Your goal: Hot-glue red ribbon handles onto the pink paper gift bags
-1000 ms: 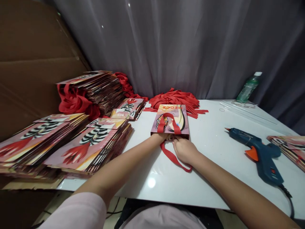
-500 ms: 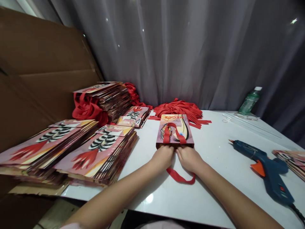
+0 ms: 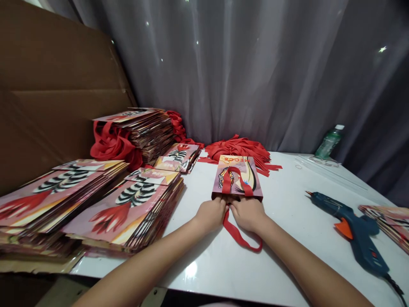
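Observation:
A printed paper gift bag (image 3: 237, 175) lies on the white table, its open mouth facing me. One red ribbon handle (image 3: 237, 174) lies over the top panel. Another red ribbon loop (image 3: 241, 241) hangs out below the mouth onto the table. My left hand (image 3: 211, 213) is at the left of the mouth, fingers curled at the rim with tips inside. Beside it, my right hand (image 3: 247, 213) reaches into the right of the mouth in the same way. The bag hides most fingertips, and what they pinch inside cannot be made out.
Stacks of flat printed bags (image 3: 128, 209) fill the left, beside a cardboard box (image 3: 57, 94). Red ribbons (image 3: 238, 147) are heaped behind the bag. To the right lie a blue glue gun (image 3: 348, 226) and more printed bags (image 3: 388, 219). A green bottle (image 3: 329, 143) stands at the back.
Both hands stay at the bag's mouth, their fingers drawn slightly out towards me. The view has shifted a little.

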A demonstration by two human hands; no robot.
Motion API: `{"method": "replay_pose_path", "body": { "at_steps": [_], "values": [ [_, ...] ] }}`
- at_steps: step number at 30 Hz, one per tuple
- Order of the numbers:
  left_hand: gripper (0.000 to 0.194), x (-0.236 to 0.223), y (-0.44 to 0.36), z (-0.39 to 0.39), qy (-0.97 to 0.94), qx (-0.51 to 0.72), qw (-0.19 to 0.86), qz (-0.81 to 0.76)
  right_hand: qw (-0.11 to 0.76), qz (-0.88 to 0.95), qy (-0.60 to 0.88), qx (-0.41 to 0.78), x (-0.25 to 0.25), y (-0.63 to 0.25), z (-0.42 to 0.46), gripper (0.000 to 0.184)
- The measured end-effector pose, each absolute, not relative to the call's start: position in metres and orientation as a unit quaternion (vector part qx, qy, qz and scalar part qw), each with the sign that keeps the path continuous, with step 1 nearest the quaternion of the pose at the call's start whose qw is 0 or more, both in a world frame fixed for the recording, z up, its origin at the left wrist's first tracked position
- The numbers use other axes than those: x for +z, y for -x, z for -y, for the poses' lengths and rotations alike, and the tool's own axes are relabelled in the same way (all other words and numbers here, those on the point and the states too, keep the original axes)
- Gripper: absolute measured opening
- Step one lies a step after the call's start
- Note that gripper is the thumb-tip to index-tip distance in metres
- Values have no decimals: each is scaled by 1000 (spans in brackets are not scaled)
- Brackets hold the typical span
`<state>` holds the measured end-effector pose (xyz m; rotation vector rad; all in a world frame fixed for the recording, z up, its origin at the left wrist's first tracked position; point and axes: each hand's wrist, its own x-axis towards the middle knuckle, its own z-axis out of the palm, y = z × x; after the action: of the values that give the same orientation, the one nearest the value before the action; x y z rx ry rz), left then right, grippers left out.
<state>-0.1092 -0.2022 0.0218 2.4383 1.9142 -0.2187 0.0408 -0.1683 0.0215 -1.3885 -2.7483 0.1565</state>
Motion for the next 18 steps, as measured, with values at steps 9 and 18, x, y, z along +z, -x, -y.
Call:
{"method": "replay_pose_path", "body": {
  "at_steps": [9, 18],
  "values": [
    [41, 24, 108, 196, -797, -48, 10, -602, 28, 882, 466, 60, 24, -39, 166, 40],
    [30, 31, 101, 186, -787, -51, 45, -614, 15, 881, 465, 86, 28, -17, 169, 39]
  ]
}}
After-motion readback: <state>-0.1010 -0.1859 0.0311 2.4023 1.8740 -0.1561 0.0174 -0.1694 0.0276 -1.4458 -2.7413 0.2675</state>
